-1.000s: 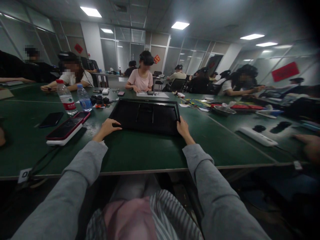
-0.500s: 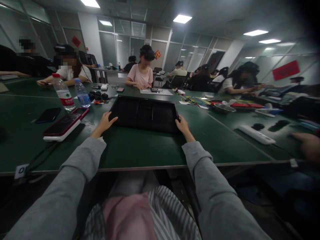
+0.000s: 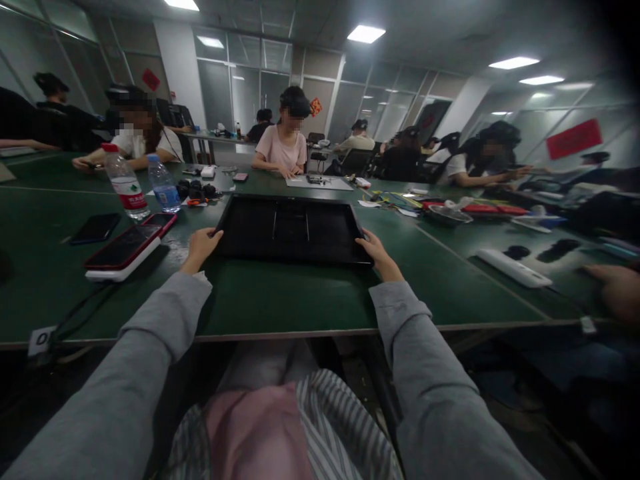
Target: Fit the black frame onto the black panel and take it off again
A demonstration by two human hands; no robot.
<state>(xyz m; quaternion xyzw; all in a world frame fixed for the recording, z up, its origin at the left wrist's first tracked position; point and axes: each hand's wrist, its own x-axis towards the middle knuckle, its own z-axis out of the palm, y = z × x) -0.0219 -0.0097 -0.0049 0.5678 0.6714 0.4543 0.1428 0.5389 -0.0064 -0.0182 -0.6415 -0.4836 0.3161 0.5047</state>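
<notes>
Gripping black tray [image 3: 287,248]: left hand [image 3: 201,247] pinched left rim, right hand [image 3: 379,255] pinched right; two-handed hold looked done, release not yet; table [image 3: 290,300] contact unclear.

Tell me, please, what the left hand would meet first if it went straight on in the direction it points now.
Most likely the black tray: the left hand grips its left edge and points in toward it. Depth is hard to judge from this one view.
</notes>
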